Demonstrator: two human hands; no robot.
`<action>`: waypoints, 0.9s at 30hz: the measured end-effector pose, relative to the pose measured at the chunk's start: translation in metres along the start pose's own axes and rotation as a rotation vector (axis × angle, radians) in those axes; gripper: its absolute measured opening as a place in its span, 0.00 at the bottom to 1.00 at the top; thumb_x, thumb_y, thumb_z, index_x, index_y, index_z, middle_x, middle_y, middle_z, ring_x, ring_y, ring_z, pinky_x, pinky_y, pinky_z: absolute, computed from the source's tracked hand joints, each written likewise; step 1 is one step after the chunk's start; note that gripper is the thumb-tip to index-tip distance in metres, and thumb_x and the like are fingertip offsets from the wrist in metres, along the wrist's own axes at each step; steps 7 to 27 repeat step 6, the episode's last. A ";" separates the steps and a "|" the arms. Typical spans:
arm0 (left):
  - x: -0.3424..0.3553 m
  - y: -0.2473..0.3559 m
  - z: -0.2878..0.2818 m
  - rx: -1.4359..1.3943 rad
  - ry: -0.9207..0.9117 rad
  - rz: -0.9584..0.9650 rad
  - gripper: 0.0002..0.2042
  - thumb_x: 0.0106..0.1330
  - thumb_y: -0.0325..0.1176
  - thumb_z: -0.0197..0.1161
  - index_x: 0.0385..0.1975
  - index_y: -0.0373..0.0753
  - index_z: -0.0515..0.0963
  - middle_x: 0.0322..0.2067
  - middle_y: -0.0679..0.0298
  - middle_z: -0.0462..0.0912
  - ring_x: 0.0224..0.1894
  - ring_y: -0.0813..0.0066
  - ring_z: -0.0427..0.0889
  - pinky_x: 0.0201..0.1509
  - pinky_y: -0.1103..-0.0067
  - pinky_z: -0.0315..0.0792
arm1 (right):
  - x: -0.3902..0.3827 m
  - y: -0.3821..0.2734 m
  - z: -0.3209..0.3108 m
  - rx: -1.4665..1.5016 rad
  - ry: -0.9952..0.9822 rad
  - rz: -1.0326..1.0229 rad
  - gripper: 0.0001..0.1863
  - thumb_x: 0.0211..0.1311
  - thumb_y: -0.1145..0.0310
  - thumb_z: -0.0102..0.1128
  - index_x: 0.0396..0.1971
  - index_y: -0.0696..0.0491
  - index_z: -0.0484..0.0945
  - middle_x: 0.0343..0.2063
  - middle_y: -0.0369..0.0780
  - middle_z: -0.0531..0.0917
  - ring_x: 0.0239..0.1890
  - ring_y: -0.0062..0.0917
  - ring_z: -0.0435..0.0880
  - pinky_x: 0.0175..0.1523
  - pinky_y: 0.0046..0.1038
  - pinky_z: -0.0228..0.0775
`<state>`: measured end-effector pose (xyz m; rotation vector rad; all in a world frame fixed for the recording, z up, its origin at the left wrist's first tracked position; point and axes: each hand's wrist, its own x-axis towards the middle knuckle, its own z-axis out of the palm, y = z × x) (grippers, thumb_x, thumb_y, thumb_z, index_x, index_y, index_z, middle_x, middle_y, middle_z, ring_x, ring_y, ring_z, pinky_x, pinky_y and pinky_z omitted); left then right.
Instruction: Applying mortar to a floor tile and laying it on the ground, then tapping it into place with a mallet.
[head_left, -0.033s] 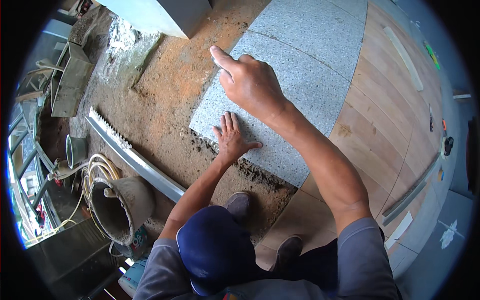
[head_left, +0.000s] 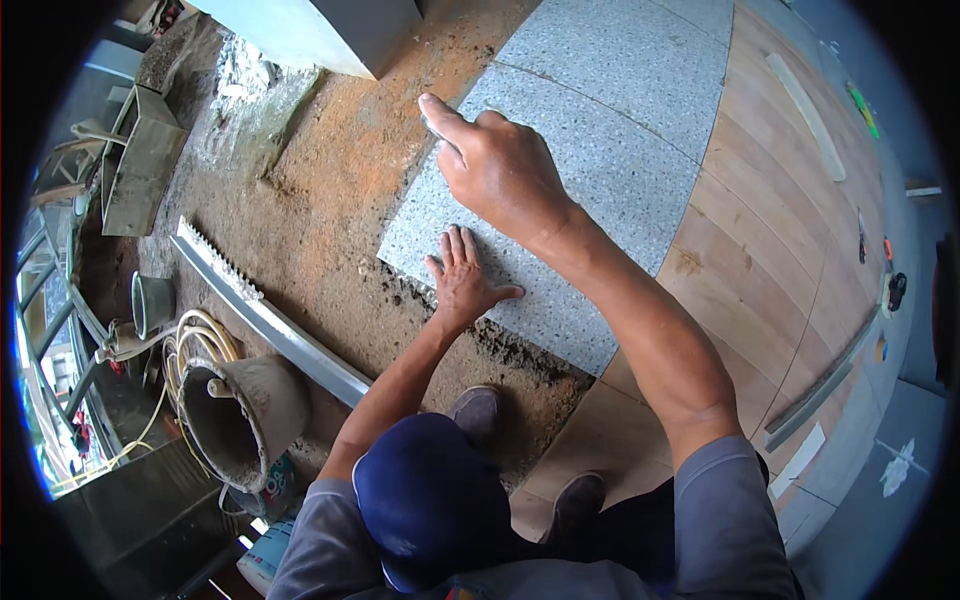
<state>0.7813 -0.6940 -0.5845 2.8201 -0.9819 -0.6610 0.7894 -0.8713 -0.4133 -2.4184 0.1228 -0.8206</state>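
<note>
My left hand (head_left: 462,285) lies flat with fingers spread near the front left edge of a speckled grey floor tile (head_left: 570,290). Above the same tile, farther off, my right hand (head_left: 503,170) is closed, with one digit stretched toward the far left. A bit of something greyish shows under that digit, but the fist hides what it is. Along the tile's left and near edges runs rough, crumbly mortar (head_left: 520,350).
Bare sandy ground (head_left: 330,200) stretches left of the tiles. On it lie a long metal straightedge (head_left: 270,310), a mortar-crusted bucket (head_left: 275,400) and a coiled hose (head_left: 205,335). Wood-look tiles (head_left: 750,230) lie to the right, a pillar (head_left: 330,35) stands at the far side.
</note>
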 end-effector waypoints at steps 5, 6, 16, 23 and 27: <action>0.000 -0.003 0.007 -0.015 -0.028 0.000 0.74 0.41 0.73 0.75 0.76 0.23 0.41 0.78 0.38 0.40 0.81 0.42 0.37 0.75 0.36 0.37 | 0.001 -0.003 -0.003 0.017 -0.052 -0.024 0.27 0.61 0.72 0.66 0.61 0.63 0.76 0.22 0.52 0.83 0.21 0.36 0.88 0.21 0.34 0.81; -0.002 -0.005 0.007 -0.015 -0.032 0.004 0.74 0.42 0.73 0.75 0.76 0.23 0.41 0.78 0.38 0.40 0.81 0.42 0.37 0.75 0.35 0.36 | 0.001 -0.006 -0.002 0.012 -0.072 -0.008 0.28 0.61 0.71 0.68 0.61 0.63 0.76 0.22 0.52 0.84 0.22 0.36 0.89 0.22 0.34 0.81; -0.002 -0.005 0.007 -0.015 -0.032 0.004 0.74 0.42 0.73 0.75 0.76 0.23 0.41 0.78 0.38 0.40 0.81 0.42 0.37 0.75 0.35 0.36 | 0.001 -0.006 -0.002 0.012 -0.072 -0.008 0.28 0.61 0.71 0.68 0.61 0.63 0.76 0.22 0.52 0.84 0.22 0.36 0.89 0.22 0.34 0.81; -0.002 -0.005 0.007 -0.015 -0.032 0.004 0.74 0.42 0.73 0.75 0.76 0.23 0.41 0.78 0.38 0.40 0.81 0.42 0.37 0.75 0.35 0.36 | 0.001 -0.006 -0.002 0.012 -0.072 -0.008 0.28 0.61 0.71 0.68 0.61 0.63 0.76 0.22 0.52 0.84 0.22 0.36 0.89 0.22 0.34 0.81; -0.002 -0.005 0.007 -0.015 -0.032 0.004 0.74 0.42 0.73 0.75 0.76 0.23 0.41 0.78 0.38 0.40 0.81 0.42 0.37 0.75 0.35 0.36 | 0.001 -0.006 -0.002 0.012 -0.072 -0.008 0.28 0.61 0.71 0.68 0.61 0.63 0.76 0.22 0.52 0.84 0.22 0.36 0.89 0.22 0.34 0.81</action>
